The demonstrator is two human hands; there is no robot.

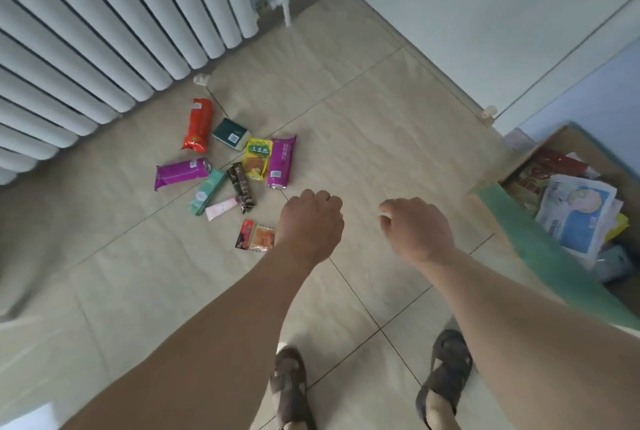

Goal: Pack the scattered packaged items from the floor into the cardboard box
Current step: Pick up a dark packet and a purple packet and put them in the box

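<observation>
Roughly at ten o'clock from the hands, small packets lie scattered on the tiled floor (363,124): an orange-red pack (198,125), a dark green tissue pack (231,134), a yellow snack bag (256,158), two purple packs (281,161) (181,173), a mint box (208,191), a pink tube (221,207) and two small sachets (255,235). At three o'clock sits the cardboard box (568,152), already holding packages. Left hand (310,221) hangs above the floor, fingers curled under, holding nothing. Right hand (417,228) hovers beside it, fingers loosely bent, empty.
</observation>
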